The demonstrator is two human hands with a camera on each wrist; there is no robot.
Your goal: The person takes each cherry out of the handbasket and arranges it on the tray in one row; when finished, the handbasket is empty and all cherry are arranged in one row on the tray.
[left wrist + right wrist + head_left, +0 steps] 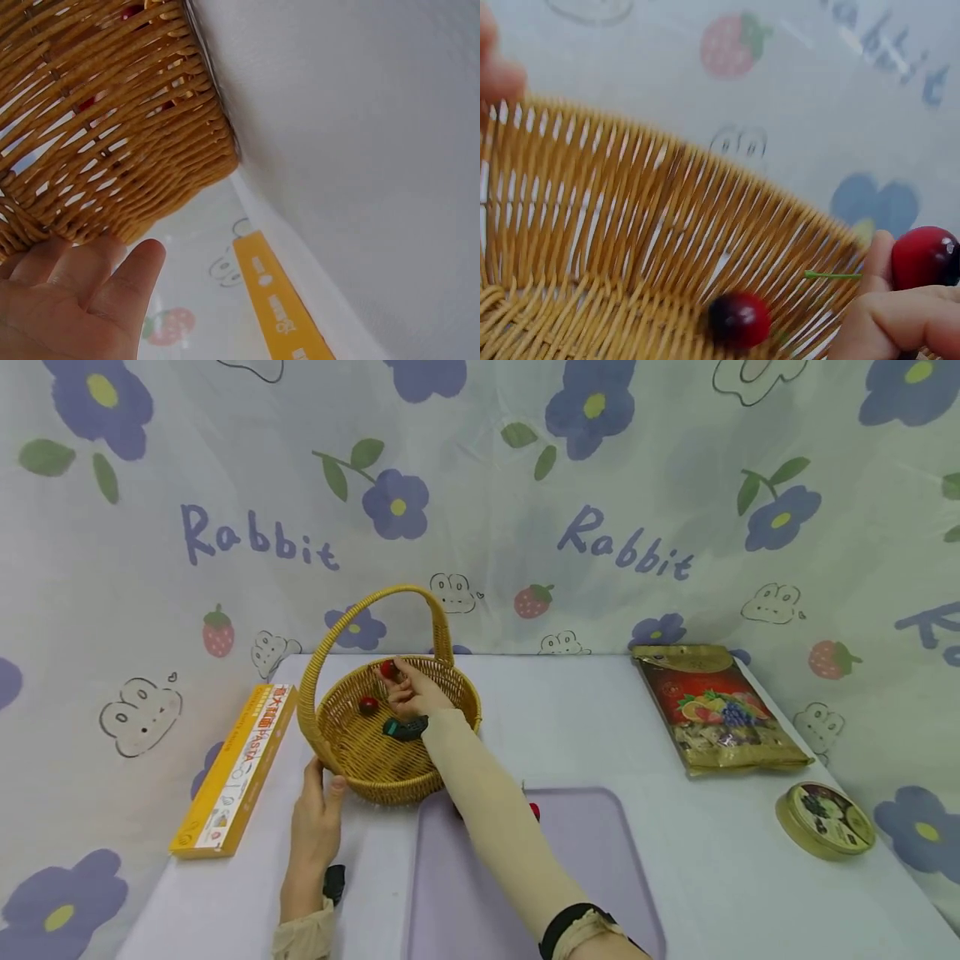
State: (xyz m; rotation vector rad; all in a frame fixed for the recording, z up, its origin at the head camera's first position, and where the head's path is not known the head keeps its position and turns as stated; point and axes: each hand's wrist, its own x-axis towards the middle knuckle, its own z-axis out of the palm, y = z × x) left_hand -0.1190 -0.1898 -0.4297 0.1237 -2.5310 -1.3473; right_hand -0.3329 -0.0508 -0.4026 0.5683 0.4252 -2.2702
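Note:
My right hand (412, 693) reaches over the yellow wicker basket (397, 792) and pinches a red cherry (388, 669). The right wrist view shows this cherry (924, 257) with a green stem. Another dark red cherry (367, 705) lies inside the basket, against the woven wall in the right wrist view. My left hand (315, 822) touches the basket's outer near-left side, beside the handle's base. In the left wrist view its fingers (124, 281) reach up to the weave. Red patches show through the gaps there.
A light purple tray (630, 860) lies under my right forearm, with a red cherry (535, 811) partly hidden at its far side. A yellow pasta box (236, 768) lies left of the basket. On the right are a gold-and-red bag (720, 710) and a round tin (825, 821).

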